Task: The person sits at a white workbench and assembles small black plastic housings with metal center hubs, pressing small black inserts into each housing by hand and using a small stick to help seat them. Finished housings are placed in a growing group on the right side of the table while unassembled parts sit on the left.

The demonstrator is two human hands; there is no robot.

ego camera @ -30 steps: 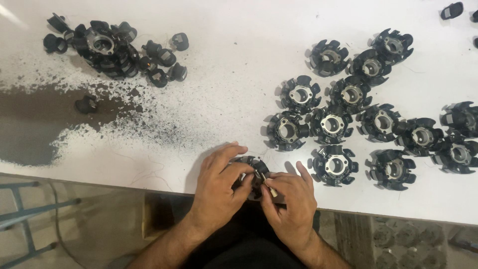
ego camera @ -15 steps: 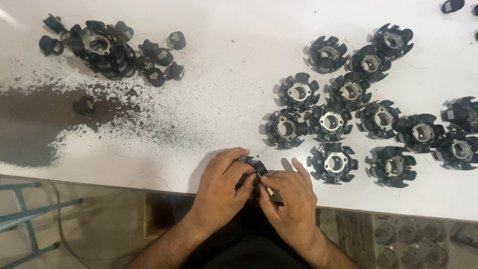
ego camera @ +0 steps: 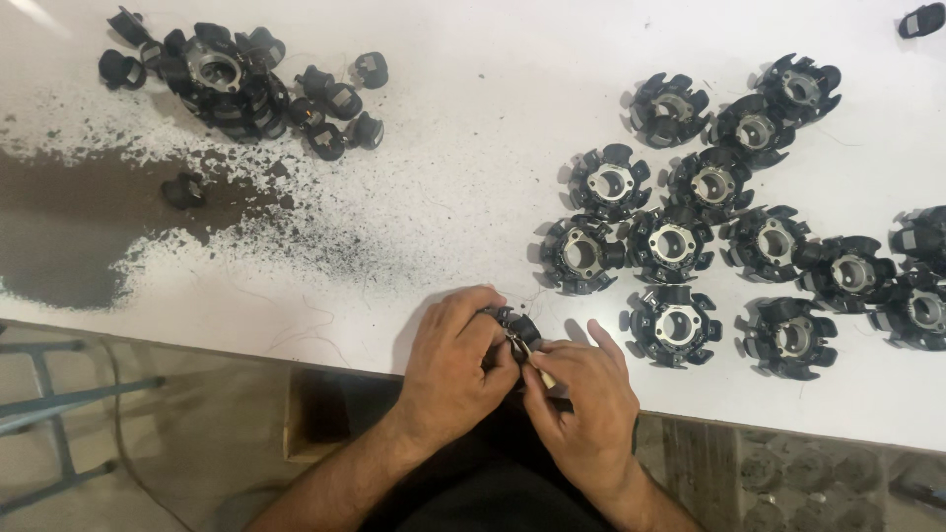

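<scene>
My left hand grips a black round part with lobes at the near edge of the white table. My right hand is closed on a thin light-coloured tool whose tip touches that part. Most of the part is hidden under my fingers. Both hands sit close together, just over the table's front edge.
Several black lobed rings with metal centres lie in a group on the right. A heap of black pieces sits at the far left, with one loose piece near a worn dark patch. A metal frame stands below left.
My hands stayed at the table's edge and shifted slightly over the part. The right hand's fingers have closed in tighter on the tool.
</scene>
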